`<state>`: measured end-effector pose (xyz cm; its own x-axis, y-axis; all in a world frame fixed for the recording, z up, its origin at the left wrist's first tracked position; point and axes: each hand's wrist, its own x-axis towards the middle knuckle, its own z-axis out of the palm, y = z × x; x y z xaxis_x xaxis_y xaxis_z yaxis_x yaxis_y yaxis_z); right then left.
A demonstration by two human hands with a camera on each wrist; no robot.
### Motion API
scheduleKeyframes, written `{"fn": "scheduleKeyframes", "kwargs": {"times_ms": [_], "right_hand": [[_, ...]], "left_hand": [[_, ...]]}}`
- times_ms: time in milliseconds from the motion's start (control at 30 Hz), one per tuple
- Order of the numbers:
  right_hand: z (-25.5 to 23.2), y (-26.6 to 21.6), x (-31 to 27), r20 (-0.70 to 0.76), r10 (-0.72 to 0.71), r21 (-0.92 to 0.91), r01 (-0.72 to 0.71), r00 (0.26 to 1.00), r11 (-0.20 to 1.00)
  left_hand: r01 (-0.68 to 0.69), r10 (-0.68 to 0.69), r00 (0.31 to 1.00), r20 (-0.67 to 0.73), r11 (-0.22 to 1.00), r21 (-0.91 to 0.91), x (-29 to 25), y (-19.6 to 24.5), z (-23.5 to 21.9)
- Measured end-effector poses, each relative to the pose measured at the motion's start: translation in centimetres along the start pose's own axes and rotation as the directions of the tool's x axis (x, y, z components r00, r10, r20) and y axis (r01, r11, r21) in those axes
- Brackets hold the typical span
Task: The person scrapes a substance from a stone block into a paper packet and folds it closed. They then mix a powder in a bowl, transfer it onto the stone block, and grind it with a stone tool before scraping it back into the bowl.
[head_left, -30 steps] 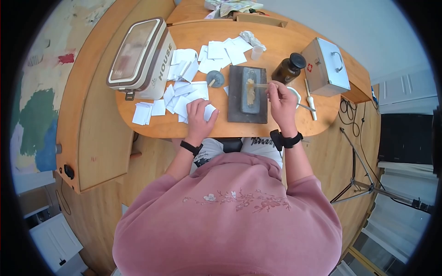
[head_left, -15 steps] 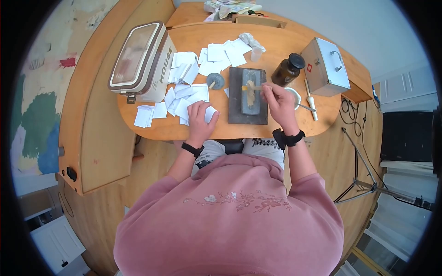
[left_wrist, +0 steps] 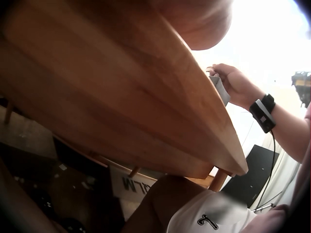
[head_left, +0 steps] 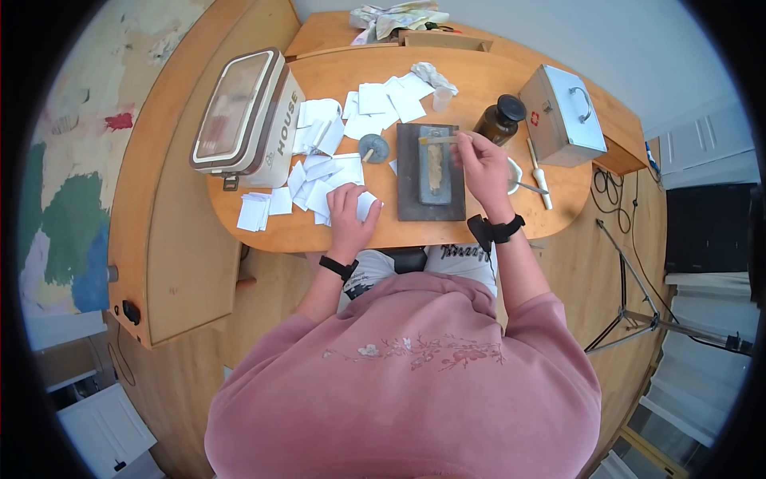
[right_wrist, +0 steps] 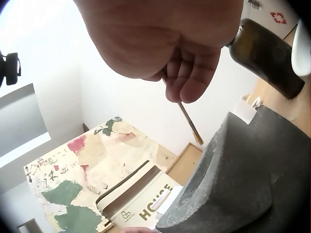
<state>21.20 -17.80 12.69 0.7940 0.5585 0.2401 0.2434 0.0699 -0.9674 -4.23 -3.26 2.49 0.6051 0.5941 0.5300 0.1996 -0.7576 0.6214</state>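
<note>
My right hand pinches a thin brush with a yellowish tip between thumb and fingers. The brush tip overlaps the far end of a long grey stone block. A patch of tan material lies along the hollow in the block's top. Under the block is a dark rectangular board. Fingers spread, my left hand rests on white paper slips near the table's front edge. In the left wrist view, the tabletop hides most of that hand.
Left stands a cream storage box; beside the board lies a round grey disc with a peg. A brown bottle, a white bowl, a white-handled tool and a silver case stand right. More papers lie behind.
My right hand has carried the brush toward the far end of the stone block, its tip now further left. My left hand stays on the papers. The head view has shifted slightly.
</note>
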Motion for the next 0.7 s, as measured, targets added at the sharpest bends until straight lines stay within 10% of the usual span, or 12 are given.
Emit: {"fn": "scheduleKeyframes", "kwargs": {"times_ms": [500, 700], "right_hand": [[-0.5, 0.6, 2.0, -0.084, 0.091, -0.051, -0.096, 0.992, 0.994], [-1.6, -0.2, 2.0, 0.131, -0.256, -0.286, 0.284, 0.958, 0.915]], "left_hand": [[-0.006, 0.006, 1.000, -0.006, 1.000, 0.003, 0.1, 0.1, -0.1], [-0.017, 0.017, 1.000, 0.009, 1.000, 0.015, 0.0, 0.0, 0.0]]}}
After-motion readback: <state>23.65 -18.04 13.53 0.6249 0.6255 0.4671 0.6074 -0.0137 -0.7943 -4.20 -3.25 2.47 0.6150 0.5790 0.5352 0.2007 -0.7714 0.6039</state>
